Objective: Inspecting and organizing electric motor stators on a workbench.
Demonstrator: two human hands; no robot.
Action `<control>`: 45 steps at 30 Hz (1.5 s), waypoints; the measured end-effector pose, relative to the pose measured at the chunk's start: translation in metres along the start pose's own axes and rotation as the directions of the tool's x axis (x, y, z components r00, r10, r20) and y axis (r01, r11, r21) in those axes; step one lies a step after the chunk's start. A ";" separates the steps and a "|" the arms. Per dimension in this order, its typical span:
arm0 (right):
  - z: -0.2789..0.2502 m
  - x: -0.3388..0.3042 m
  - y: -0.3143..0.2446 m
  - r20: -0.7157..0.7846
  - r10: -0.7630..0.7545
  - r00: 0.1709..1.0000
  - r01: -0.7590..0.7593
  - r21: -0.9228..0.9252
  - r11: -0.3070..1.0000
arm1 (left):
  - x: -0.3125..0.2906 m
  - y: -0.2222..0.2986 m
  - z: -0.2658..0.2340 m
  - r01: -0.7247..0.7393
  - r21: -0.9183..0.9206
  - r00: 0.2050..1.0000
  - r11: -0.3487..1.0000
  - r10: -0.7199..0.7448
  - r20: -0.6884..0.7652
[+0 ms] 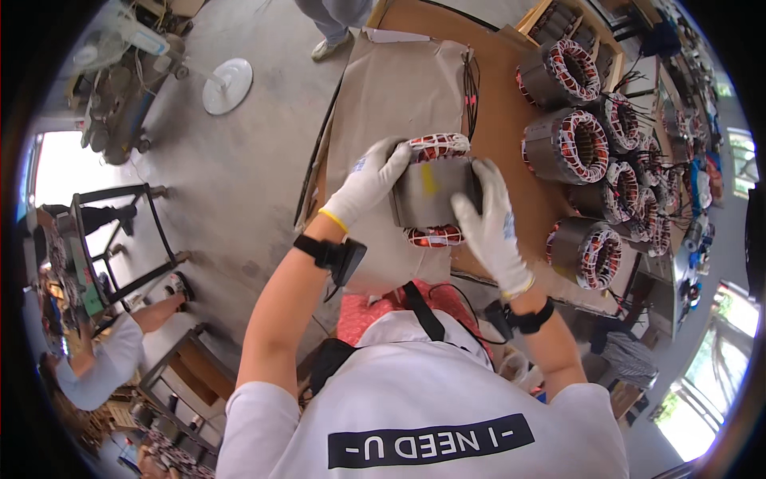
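A motor stator (419, 203) lies on its side at the near end of the bench, its grey steel core showing a yellow mark. Copper windings laced with white cord stick out at its far and near ends. My left hand (373, 177), in a white glove with a yellow cuff edge, wraps around the stator's upper left side. On the opposite side my right hand (489, 223), gloved alike, presses against the core with its thumb over the front. Both hands hold the stator between them. Its underside is hidden.
Several more stators (566, 146) crowd the bench's right side. Brown cardboard (391, 88) covers the work surface, with dark wire leads (471, 96) on it. A person's legs (335, 20) stand beyond. On the left are a metal frame (120, 239) and a seated person (108, 363).
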State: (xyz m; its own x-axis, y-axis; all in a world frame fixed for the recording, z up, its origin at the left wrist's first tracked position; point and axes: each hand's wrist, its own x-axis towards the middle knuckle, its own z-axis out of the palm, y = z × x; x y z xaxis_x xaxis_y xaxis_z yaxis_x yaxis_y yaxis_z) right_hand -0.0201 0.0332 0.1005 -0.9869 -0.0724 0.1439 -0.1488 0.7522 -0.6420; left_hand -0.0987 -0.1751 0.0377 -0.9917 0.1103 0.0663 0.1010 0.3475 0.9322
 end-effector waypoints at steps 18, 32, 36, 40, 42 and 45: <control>-0.003 -0.082 0.044 0.224 0.623 0.750 -0.662 0.241 0.710 | -0.118 0.025 -0.006 0.110 0.072 0.983 0.991 -0.119 0.137; 0.012 0.017 0.061 0.220 0.542 0.811 -0.553 0.594 0.585 | 0.002 -0.086 -0.058 0.595 0.506 0.780 0.624 -0.600 -0.177; 0.008 0.035 0.077 0.301 0.482 0.823 -0.551 0.631 0.546 | 0.000 -0.092 -0.052 0.573 0.544 0.796 0.614 -0.574 -0.190; 0.016 0.069 0.082 0.323 0.476 0.818 -0.550 0.682 0.482 | 0.001 -0.091 -0.050 0.579 0.526 0.806 0.623 -0.536 -0.251; 0.020 0.085 0.081 0.349 0.452 0.821 -0.526 0.770 0.361 | 0.000 -0.090 -0.048 0.586 0.520 0.802 0.621 -0.537 -0.263; 0.028 0.090 0.091 0.310 0.435 0.845 -0.487 0.781 0.390 | 0.001 -0.088 -0.047 0.592 0.556 0.794 0.583 -0.538 -0.281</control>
State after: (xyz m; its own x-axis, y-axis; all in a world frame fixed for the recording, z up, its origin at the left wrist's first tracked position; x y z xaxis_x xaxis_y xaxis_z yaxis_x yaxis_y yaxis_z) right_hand -0.1239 0.0771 0.0343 -0.9182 0.0623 -0.3911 0.3747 -0.1828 -0.9089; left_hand -0.1124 -0.2498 -0.0277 -0.8646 -0.3614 -0.3490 -0.4840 0.7857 0.3853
